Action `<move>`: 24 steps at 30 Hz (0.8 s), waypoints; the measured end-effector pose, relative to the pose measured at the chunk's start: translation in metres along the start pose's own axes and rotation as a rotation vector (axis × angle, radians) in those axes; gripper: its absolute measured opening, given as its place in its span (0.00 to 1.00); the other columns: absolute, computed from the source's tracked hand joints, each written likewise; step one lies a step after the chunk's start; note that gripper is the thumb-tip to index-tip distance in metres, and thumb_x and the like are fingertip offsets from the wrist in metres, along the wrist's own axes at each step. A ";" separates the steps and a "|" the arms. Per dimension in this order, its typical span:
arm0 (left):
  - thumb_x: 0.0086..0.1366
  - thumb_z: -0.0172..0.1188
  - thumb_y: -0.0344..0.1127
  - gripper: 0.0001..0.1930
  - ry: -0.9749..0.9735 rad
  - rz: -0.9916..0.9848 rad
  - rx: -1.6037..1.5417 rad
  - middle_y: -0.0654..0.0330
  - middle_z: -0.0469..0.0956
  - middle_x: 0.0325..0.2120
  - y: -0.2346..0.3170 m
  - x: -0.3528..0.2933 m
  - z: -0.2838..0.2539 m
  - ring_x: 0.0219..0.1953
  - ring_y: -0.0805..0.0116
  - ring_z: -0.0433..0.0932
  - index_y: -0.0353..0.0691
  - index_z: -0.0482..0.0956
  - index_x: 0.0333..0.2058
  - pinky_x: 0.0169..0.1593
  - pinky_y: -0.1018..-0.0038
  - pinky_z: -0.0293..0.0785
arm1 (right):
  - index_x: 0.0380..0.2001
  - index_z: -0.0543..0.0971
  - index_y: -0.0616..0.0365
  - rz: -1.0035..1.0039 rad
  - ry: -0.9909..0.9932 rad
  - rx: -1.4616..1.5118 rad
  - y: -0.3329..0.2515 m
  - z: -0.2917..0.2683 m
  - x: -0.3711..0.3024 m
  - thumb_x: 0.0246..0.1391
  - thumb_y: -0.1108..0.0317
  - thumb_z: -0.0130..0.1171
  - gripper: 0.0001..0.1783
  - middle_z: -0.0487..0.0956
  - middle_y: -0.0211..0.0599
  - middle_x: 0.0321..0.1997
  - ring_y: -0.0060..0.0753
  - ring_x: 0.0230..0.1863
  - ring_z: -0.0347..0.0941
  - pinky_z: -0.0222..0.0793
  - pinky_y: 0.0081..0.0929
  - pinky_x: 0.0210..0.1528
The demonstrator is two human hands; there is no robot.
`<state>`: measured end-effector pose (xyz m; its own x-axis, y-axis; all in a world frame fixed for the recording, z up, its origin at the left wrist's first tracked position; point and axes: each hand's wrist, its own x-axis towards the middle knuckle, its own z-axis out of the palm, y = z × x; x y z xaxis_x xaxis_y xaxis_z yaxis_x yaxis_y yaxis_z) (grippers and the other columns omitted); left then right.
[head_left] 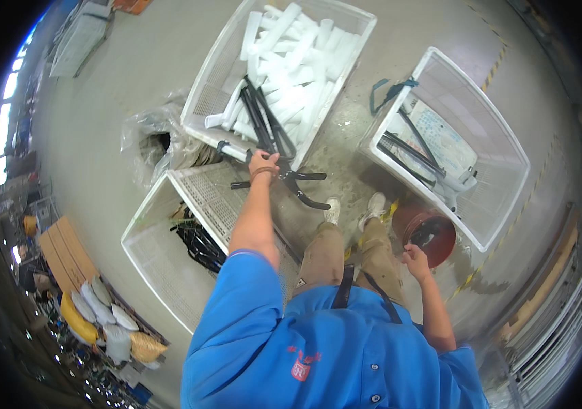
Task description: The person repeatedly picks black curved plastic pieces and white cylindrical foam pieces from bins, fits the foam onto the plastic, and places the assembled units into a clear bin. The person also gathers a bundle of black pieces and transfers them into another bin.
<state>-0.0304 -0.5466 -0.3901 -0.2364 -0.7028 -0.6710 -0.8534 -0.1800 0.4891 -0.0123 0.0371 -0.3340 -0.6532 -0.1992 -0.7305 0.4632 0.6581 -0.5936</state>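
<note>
Black metal frame (278,146): my left hand (263,165) is closed on it, lifting it clear of the foam-tube crate (217,76). Right hand (415,258) loosely curled, empty, near the red bucket (434,228).

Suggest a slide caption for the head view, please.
Left hand grips black metal frame over white crate; right hand beside red bucket.

I'm gripping matt black metal rods (270,136) over a white plastic mesh crate (212,82) (foam-like white tubes (291,61) inside); the concrete floor (134,61) is looking dull, and crinkled clear plastic bag (144,136) is glinting.
</note>
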 end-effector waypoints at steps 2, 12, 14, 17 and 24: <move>0.56 0.71 0.49 0.23 0.026 0.482 0.440 0.47 0.82 0.29 0.050 -0.016 -0.031 0.31 0.55 0.84 0.38 0.77 0.41 0.33 0.64 0.78 | 0.44 0.76 0.64 -0.183 0.037 -0.265 -0.043 -0.001 -0.016 0.54 0.72 0.60 0.14 0.80 0.46 0.32 0.35 0.28 0.79 0.76 0.31 0.33; 0.59 0.66 0.37 0.10 -0.185 1.322 0.074 0.69 0.68 0.26 0.285 -0.382 -0.223 0.26 0.82 0.65 0.39 0.74 0.31 0.29 0.83 0.59 | 0.66 0.61 0.58 -1.377 -0.077 -0.025 -0.400 0.072 -0.055 0.47 0.55 0.72 0.47 0.62 0.49 0.69 0.46 0.71 0.57 0.56 0.42 0.69; 0.61 0.64 0.46 0.20 -0.155 1.510 0.039 0.66 0.69 0.27 0.309 -0.439 -0.235 0.26 0.81 0.66 0.34 0.75 0.40 0.29 0.84 0.59 | 0.58 0.69 0.60 -1.462 -0.208 0.466 -0.431 0.088 -0.089 0.49 0.60 0.70 0.35 0.69 0.47 0.63 0.45 0.65 0.65 0.64 0.38 0.62; 0.62 0.60 0.57 0.41 -0.194 1.626 -0.098 0.61 0.70 0.28 0.300 -0.488 -0.214 0.24 0.78 0.67 0.29 0.62 0.61 0.27 0.84 0.60 | 0.44 0.76 0.61 -1.691 0.335 -0.075 -0.433 0.073 -0.135 0.47 0.67 0.65 0.20 0.76 0.37 0.44 0.35 0.38 0.75 0.69 0.28 0.40; 0.65 0.62 0.50 0.35 -0.215 1.566 -0.180 0.65 0.66 0.19 0.211 -0.540 -0.144 0.20 0.77 0.66 0.26 0.65 0.60 0.27 0.80 0.63 | 0.44 0.75 0.63 -1.645 0.781 -0.097 -0.386 0.018 -0.196 0.45 0.69 0.56 0.20 0.70 0.30 0.30 0.26 0.23 0.68 0.62 0.23 0.28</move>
<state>-0.0160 -0.3042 0.1555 -0.8613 -0.1602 0.4821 0.3459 0.5101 0.7875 -0.0525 -0.1909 0.0318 -0.4689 -0.2870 0.8353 -0.8818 0.2065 -0.4240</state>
